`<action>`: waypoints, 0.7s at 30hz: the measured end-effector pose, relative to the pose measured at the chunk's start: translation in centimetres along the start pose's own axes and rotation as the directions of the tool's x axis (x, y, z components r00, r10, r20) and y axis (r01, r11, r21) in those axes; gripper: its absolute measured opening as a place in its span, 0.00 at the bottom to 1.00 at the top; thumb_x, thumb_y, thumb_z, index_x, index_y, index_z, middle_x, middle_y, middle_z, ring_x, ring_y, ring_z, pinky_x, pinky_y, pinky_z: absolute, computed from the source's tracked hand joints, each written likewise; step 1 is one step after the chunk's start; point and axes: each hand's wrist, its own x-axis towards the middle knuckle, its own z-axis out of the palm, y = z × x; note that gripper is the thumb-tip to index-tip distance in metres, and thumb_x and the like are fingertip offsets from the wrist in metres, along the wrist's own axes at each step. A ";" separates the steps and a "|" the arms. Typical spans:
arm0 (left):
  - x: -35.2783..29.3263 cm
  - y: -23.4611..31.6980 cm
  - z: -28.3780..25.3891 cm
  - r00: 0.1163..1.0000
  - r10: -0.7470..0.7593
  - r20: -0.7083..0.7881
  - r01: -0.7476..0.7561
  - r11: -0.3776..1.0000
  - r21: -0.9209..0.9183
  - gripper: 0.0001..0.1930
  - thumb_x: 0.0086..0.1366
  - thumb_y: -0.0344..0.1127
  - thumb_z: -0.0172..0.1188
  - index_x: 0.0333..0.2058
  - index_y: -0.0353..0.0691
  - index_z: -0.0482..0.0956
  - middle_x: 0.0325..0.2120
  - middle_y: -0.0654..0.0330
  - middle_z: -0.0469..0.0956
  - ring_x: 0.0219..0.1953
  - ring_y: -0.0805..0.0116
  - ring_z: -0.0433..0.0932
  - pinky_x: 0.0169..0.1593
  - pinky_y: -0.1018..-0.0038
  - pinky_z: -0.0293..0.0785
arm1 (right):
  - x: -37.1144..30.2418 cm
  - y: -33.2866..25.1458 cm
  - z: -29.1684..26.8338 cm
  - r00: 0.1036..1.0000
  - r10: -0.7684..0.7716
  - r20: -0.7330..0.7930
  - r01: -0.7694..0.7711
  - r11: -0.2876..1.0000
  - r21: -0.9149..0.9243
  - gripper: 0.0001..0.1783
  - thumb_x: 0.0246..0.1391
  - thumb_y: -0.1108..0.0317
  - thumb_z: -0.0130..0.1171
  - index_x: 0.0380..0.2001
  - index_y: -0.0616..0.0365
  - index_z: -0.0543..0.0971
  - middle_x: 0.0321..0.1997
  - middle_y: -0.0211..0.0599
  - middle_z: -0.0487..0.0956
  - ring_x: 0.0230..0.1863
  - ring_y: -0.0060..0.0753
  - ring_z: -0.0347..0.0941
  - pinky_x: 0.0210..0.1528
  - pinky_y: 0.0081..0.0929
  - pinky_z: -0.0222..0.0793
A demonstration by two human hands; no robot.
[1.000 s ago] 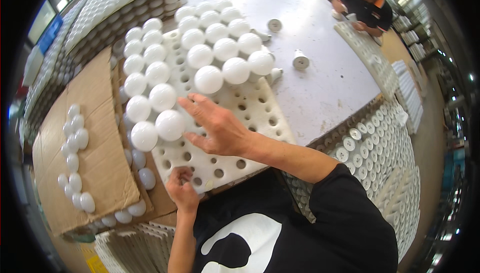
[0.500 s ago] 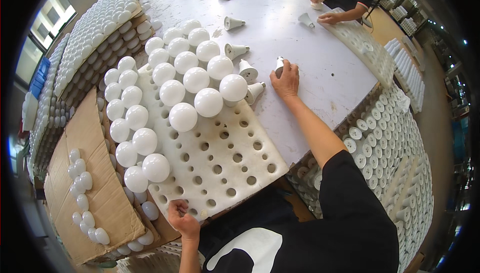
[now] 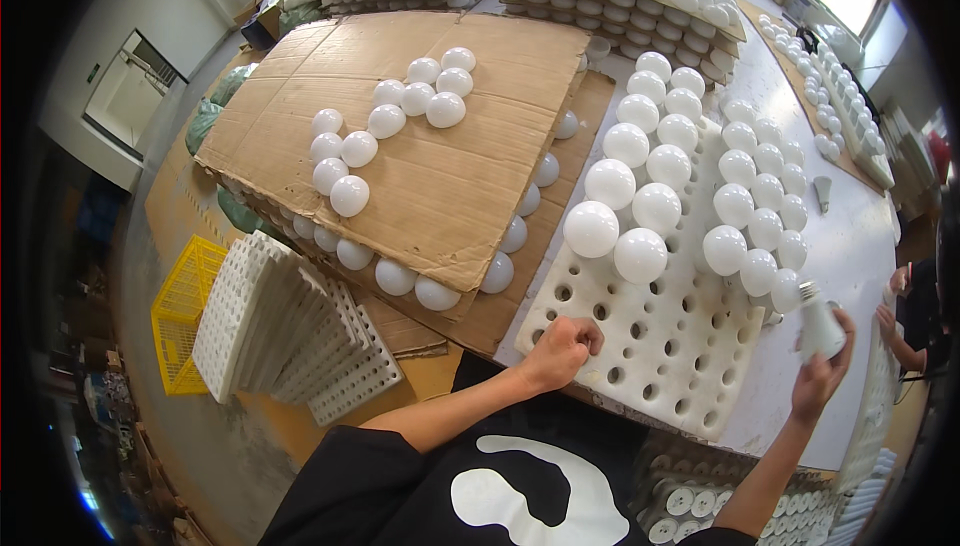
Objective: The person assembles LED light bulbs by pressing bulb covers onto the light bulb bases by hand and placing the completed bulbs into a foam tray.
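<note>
In front of me lies a white foam tray point(image 3: 640, 331) with rows of round holes. White round bulb domes point(image 3: 657, 206) stand on its far part in two groups, with open holes nearer to me. My left hand point(image 3: 562, 354) is closed in a fist at the tray's near left edge, and nothing shows in its fingers. To the right of the tray, my right hand point(image 3: 822, 376) grips a white tapered bulb base point(image 3: 820, 328) with its metal screw cap upward. Motion blurs this base slightly. Another bulb base point(image 3: 822, 193) lies on the table farther off.
Brown cardboard point(image 3: 400, 186) carrying loose domes covers a stack at the left. Spare foam trays point(image 3: 285, 321) lean beside a yellow crate point(image 3: 185, 316). Dome stacks point(image 3: 620, 16) rise at the back. A co-worker's hand point(image 3: 888, 321) shows at the far right.
My view has swung left. My right hand has lifted the bulb base off the table and brought it nearer the tray. My left hand stays closed by the tray's near edge.
</note>
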 end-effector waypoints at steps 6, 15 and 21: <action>-2.6 2.5 -5.5 0.865 -0.147 0.479 0.346 0.867 -0.358 0.15 0.44 0.24 0.42 0.26 0.26 0.78 0.23 0.60 0.77 0.29 0.73 0.72 0.36 0.76 0.69 | -1.9 -7.5 19.9 0.267 -0.031 0.963 0.117 0.993 0.000 0.29 0.37 0.63 0.66 0.46 0.60 0.72 0.42 0.44 0.74 0.40 0.46 0.74 0.44 0.36 0.70; -13.4 -3.3 -14.0 0.971 -0.152 -0.187 0.026 0.836 -0.549 0.12 0.46 0.27 0.45 0.20 0.27 0.78 0.17 0.57 0.78 0.20 0.69 0.73 0.25 0.72 0.70 | -2.7 -6.9 41.7 -0.026 -0.162 0.986 0.293 0.942 0.162 0.40 0.49 0.46 0.64 0.57 0.64 0.66 0.52 0.55 0.69 0.52 0.55 0.69 0.54 0.41 0.67; -16.3 -5.5 -15.5 0.913 -0.358 -0.194 0.259 0.879 -0.400 0.14 0.45 0.25 0.42 0.20 0.27 0.79 0.17 0.58 0.78 0.18 0.72 0.72 0.23 0.74 0.69 | -0.5 -7.9 61.3 0.276 -0.297 0.914 0.745 0.667 -0.008 0.37 0.49 0.45 0.60 0.59 0.51 0.68 0.68 0.54 0.57 0.69 0.59 0.50 0.67 0.60 0.46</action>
